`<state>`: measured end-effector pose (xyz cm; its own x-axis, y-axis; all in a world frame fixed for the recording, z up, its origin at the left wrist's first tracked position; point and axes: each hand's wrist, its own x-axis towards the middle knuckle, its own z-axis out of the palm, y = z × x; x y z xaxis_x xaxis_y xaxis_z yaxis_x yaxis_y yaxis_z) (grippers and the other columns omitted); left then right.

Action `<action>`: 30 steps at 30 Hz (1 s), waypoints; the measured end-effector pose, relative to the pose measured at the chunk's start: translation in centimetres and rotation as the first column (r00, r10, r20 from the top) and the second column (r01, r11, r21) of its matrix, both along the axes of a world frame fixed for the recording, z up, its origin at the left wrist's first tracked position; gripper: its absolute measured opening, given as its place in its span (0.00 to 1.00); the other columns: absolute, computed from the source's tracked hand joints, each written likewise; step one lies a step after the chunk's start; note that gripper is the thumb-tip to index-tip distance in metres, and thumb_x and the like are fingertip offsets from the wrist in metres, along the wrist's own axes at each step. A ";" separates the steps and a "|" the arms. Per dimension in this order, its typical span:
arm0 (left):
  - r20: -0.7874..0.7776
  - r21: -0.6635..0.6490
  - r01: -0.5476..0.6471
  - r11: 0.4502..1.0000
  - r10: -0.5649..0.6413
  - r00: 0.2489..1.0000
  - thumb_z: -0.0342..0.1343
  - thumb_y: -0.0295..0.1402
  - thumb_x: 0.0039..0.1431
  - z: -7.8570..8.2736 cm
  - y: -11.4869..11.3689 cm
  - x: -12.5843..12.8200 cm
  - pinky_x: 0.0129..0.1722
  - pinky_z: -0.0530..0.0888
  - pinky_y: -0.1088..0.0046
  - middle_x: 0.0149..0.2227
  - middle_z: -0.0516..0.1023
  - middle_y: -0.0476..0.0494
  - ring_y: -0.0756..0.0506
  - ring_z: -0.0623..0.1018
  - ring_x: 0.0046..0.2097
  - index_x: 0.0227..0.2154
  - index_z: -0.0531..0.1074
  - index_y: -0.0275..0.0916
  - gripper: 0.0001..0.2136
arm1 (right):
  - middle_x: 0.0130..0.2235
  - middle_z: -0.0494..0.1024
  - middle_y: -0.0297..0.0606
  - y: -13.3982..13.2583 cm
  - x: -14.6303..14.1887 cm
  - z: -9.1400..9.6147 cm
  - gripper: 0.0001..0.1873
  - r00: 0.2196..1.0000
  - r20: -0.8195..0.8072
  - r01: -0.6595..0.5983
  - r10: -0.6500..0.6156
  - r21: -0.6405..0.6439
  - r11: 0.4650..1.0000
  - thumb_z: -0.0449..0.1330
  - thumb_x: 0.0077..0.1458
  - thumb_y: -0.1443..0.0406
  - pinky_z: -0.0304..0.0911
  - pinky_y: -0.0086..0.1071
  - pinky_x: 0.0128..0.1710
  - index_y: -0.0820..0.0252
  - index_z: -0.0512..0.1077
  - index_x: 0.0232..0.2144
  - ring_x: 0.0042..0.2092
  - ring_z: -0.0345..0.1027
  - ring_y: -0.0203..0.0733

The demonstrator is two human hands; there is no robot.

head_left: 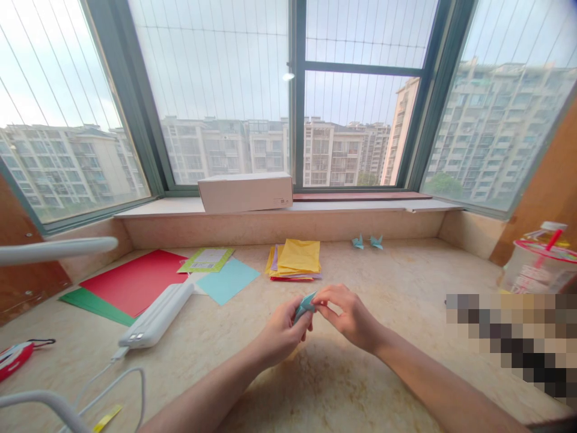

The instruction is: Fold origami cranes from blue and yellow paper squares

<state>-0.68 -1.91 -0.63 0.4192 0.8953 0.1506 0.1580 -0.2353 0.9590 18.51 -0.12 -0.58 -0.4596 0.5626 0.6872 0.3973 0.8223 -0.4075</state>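
A small piece of folded light-blue paper (pixel 305 305) is held above the stone counter (pixel 369 385), between my two hands. My left hand (pixel 288 325) grips its lower part, thumb lying across the front. At its upper right end, my right hand (pixel 345 313) pinches the paper between thumb and fingertips. Two light-blue folded paper cranes (pixel 357 242) stand at the back of the counter. Behind my hands lies a stack of yellow, purple and red paper (pixel 300 257).
On the left are red paper (pixel 139 279), green paper (pixel 99 305), a light-blue sheet (pixel 229 281) and a white power bank (pixel 157 316) with a cable. A white box (pixel 246 193) sits on the window ledge. A plastic cup (pixel 538 270) with a red straw stands right.
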 end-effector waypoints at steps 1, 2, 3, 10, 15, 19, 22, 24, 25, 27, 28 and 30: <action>-0.005 -0.010 0.002 1.000 -0.002 1.000 0.52 0.41 0.60 0.2 -0.1 0.0 0.24 0.64 0.77 0.26 0.68 0.51 0.52 0.68 0.24 0.35 0.67 0.36 0.11 | 0.37 0.80 0.36 0.0 0.0 -0.1 0.05 1.000 -0.009 -0.002 0.001 -0.030 1.000 0.58 0.63 0.66 0.62 0.36 0.44 0.56 0.74 0.39 0.38 0.73 0.40; -0.002 -0.023 0.007 1.000 -0.007 1.000 0.52 0.41 0.60 0.4 -0.2 0.0 0.25 0.64 0.76 0.25 0.68 0.51 0.52 0.68 0.24 0.35 0.67 0.36 0.11 | 0.36 0.80 0.35 0.1 0.0 -0.2 0.05 1.000 -0.014 -0.005 0.004 -0.062 0.998 0.58 0.63 0.65 0.62 0.36 0.43 0.56 0.74 0.38 0.38 0.73 0.40; 0.003 -0.037 0.016 0.999 -0.016 1.000 0.52 0.41 0.59 0.6 -0.3 0.0 0.25 0.64 0.76 0.24 0.68 0.52 0.52 0.68 0.24 0.35 0.67 0.36 0.11 | 0.36 0.80 0.36 0.1 0.1 -0.2 0.05 1.000 -0.019 -0.013 0.012 -0.092 0.996 0.58 0.63 0.64 0.63 0.35 0.43 0.56 0.74 0.38 0.38 0.73 0.40; 0.016 -0.139 0.125 0.982 -0.124 0.992 0.51 0.33 0.54 1.8 -0.6 -0.8 0.26 0.62 0.75 0.18 0.64 0.55 0.52 0.64 0.22 0.30 0.67 0.36 0.05 | 0.34 0.80 0.37 0.0 0.3 0.0 0.13 0.995 -0.030 -0.104 0.100 -0.229 0.968 0.58 0.62 0.57 0.64 0.32 0.39 0.58 0.77 0.34 0.36 0.72 0.39; 0.061 -0.171 0.143 0.975 -0.135 0.989 0.52 0.36 0.54 1.9 -0.4 -0.9 0.26 0.62 0.75 0.18 0.65 0.55 0.52 0.64 0.21 0.29 0.67 0.37 0.07 | 0.33 0.80 0.37 -0.3 0.2 0.1 0.15 0.995 -0.058 -0.094 0.080 -0.298 0.950 0.55 0.64 0.57 0.66 0.32 0.38 0.59 0.76 0.33 0.35 0.73 0.40; 0.022 -0.158 0.088 0.984 -0.085 0.996 0.50 0.32 0.51 1.6 -0.2 -0.9 0.23 0.62 0.76 0.16 0.63 0.55 0.52 0.62 0.20 0.27 0.67 0.37 0.04 | 0.35 0.80 0.37 -0.5 0.3 0.4 0.11 0.995 0.020 -0.092 0.100 -0.242 0.966 0.57 0.63 0.58 0.65 0.34 0.40 0.58 0.77 0.37 0.37 0.73 0.40; -0.006 -0.154 0.062 0.986 -0.064 0.998 0.50 0.32 0.51 1.1 -0.1 -0.9 0.21 0.62 0.77 0.16 0.64 0.56 0.52 0.63 0.19 0.29 0.66 0.38 0.04 | 0.36 0.81 0.36 -0.5 0.5 0.4 0.09 0.993 0.076 -0.072 0.088 -0.192 0.979 0.59 0.61 0.60 0.64 0.35 0.42 0.56 0.77 0.39 0.37 0.73 0.40; -0.055 -0.123 0.023 0.992 -0.030 0.998 0.50 0.33 0.54 0.8 0.0 -0.8 0.21 0.63 0.77 0.18 0.67 0.54 0.51 0.66 0.20 0.31 0.65 0.38 0.05 | 0.34 0.81 0.35 -0.4 0.5 0.3 0.08 0.992 0.112 -0.046 0.065 -0.165 0.985 0.59 0.62 0.61 0.63 0.35 0.41 0.56 0.77 0.38 0.36 0.72 0.40; -0.086 -0.092 0.004 0.996 -0.012 0.996 0.50 0.34 0.55 0.6 0.0 -0.8 0.22 0.64 0.77 0.21 0.69 0.53 0.51 0.68 0.21 0.32 0.66 0.38 0.05 | 0.34 0.80 0.35 -0.3 0.5 0.3 0.07 0.990 0.126 -0.038 0.058 -0.157 0.987 0.59 0.62 0.62 0.63 0.36 0.41 0.56 0.76 0.38 0.35 0.72 0.39; -0.158 0.009 -0.026 1.000 0.027 0.987 0.51 0.35 0.58 0.3 0.1 -0.8 0.25 0.66 0.77 0.26 0.75 0.48 0.50 0.72 0.25 0.34 0.67 0.38 0.06 | 0.34 0.80 0.35 -0.2 0.4 0.2 0.06 0.989 0.141 -0.024 0.046 -0.156 0.988 0.59 0.61 0.63 0.62 0.36 0.42 0.57 0.76 0.37 0.34 0.72 0.39; -0.198 0.076 -0.034 0.997 0.048 0.979 0.51 0.35 0.59 0.2 0.1 -0.8 0.27 0.67 0.76 0.29 0.76 0.47 0.49 0.73 0.27 0.35 0.68 0.38 0.06 | 0.34 0.80 0.34 -0.2 0.4 0.2 0.05 0.989 0.145 -0.011 0.034 -0.159 0.987 0.60 0.61 0.64 0.62 0.35 0.42 0.57 0.76 0.36 0.34 0.72 0.39; -0.275 0.212 -0.033 0.977 0.092 0.957 0.51 0.36 0.61 0.0 0.3 -0.9 0.31 0.68 0.76 0.32 0.78 0.46 0.48 0.75 0.31 0.35 0.70 0.39 0.07 | 0.33 0.80 0.34 -0.2 0.3 0.1 0.05 0.988 0.155 0.032 -0.006 -0.164 0.986 0.59 0.61 0.64 0.63 0.34 0.40 0.58 0.75 0.34 0.34 0.72 0.39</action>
